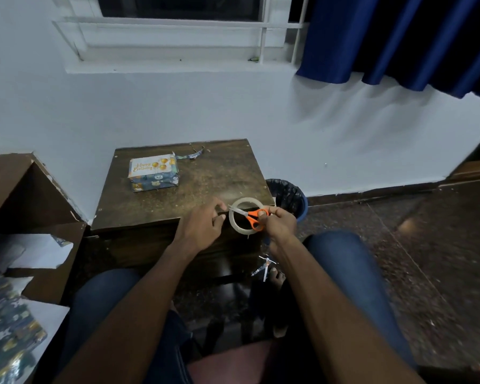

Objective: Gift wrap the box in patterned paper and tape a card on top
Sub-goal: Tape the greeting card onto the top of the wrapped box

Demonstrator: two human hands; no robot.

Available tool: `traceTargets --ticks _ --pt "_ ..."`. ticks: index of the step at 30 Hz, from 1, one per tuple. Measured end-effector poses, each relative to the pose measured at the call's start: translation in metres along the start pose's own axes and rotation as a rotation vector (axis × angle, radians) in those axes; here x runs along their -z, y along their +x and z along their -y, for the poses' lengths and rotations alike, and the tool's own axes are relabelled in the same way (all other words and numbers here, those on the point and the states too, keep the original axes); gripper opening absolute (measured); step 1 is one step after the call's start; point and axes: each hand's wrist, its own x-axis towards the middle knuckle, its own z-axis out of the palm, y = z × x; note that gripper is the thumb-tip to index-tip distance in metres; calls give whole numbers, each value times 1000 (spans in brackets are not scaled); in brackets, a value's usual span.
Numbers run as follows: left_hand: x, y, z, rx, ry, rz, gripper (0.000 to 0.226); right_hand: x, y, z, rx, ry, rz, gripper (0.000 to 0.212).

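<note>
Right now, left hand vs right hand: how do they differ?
The right hand grips the orange-handled scissors over the tape roll; the left hand holds no tool, fingers curled by the scissor tips, perhaps pinching tape. The right sits past the table corner, the left over its front edge. Both are well short of the wrapped box.

The wrapped box (153, 177) is sitting on the wooden table (205, 173), a "Happy Birthday" card (149, 165) lying on top. Near the table's front edge, the right hand (279, 223) is gripping orange-handled scissors (251, 216) across a tape roll (243, 217), while the left hand (203, 223) is pinching just beside the blades. A bin (288, 196) is standing beside the table.
</note>
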Motion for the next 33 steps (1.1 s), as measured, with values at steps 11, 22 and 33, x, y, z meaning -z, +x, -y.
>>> traceTargets --ticks 11,22,33 --pt "1 11 2 -7 10 -51 13 -4 18 4 -56 -80 155 11" --pt "3 8 1 -133 218 22 16 22 20 17 -125 -404 165 24" --pt "-3 -10 4 -28 231 25 17 35 5 30 -154 -390 191 17"
